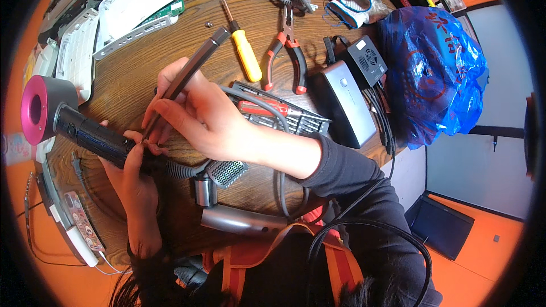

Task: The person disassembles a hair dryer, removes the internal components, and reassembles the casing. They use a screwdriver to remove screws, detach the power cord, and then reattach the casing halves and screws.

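Observation:
A hair dryer (94,136) with a pink ring and a grey head lies at the left, its black inner handle exposed and slanting towards me. My left hand (136,185) is closed around the lower handle, near the cable end. In my right hand (205,119) is a dark, faceted pen-shaped screwdriver (196,62), tilted with its lower end at the handle beside my left fingertips. Fingers hide its tip and whatever it touches. Below the handle lie a perforated filter mesh (228,174), a dark cylindrical part (205,191) and a silver curved handle shell (244,220).
Beyond my right hand lie a yellow-handled screwdriver (247,57), red-and-black pliers (289,51) and a bit case (310,120). A grey box (346,102), black adapter (367,59) and blue plastic bag (432,74) stand right. White casings (145,0) sit far left. Grey cable (281,185) loops under my right forearm.

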A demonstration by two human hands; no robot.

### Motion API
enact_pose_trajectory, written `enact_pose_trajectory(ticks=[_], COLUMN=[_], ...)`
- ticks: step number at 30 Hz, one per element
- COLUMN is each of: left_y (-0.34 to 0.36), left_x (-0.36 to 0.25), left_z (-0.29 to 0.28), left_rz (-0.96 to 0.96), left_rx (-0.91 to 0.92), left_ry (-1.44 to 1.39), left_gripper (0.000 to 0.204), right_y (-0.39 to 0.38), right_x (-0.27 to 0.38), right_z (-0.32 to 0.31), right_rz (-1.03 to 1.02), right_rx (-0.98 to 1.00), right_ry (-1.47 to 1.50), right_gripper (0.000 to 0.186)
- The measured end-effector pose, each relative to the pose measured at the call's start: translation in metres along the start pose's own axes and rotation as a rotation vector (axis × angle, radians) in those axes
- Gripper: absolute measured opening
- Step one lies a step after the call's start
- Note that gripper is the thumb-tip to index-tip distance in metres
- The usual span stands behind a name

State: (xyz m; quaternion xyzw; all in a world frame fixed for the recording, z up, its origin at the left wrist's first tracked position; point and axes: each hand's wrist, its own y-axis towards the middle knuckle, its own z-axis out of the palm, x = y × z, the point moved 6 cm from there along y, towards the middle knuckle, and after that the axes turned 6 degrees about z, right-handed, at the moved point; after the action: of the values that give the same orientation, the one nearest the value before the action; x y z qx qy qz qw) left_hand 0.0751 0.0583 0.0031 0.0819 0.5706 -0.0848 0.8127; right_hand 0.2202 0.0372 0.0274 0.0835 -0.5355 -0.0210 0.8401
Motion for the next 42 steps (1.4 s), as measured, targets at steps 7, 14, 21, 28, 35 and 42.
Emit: enact_pose_trajectory(ticks=[7,14,21,28,35,42], left_y=[0.001,0.002,0.005,0.003,0.003,0.004], left_x=[0.000,0.000,-0.003,0.000,0.000,0.000], left_z=[-0.002,0.000,-0.001,0.002,0.001,0.001], left_rz=[0.007,-0.007,-0.013,-0.007,-0.014,0.006], left_rx=[0.006,0.014,0.052,0.067,0.050,0.051], left_ry=[0.032,-0.089,-0.088,-0.153,-0.145,-0.165], left_gripper=[0.061,0.069,0.054,0.069,0.068,0.068], right_y=[0.001,0.000,0.000,-0.002,-0.001,-0.002], right_x=[-0.001,0.001,0.002,0.004,0.007,0.007], right_z=[-0.002,-0.002,-0.004,-0.004,-0.010,-0.011], right_rz=[0.006,-0.076,-0.055,-0.030,-0.059,-0.060], right_rx=[-0.039,-0.072,-0.147,-0.130,-0.165,-0.178], right_ry=[-0.040,-0.024,-0.084,-0.144,-0.128,-0.110], right_gripper=[0.014,0.011,0.014,0.014,0.014,0.013])
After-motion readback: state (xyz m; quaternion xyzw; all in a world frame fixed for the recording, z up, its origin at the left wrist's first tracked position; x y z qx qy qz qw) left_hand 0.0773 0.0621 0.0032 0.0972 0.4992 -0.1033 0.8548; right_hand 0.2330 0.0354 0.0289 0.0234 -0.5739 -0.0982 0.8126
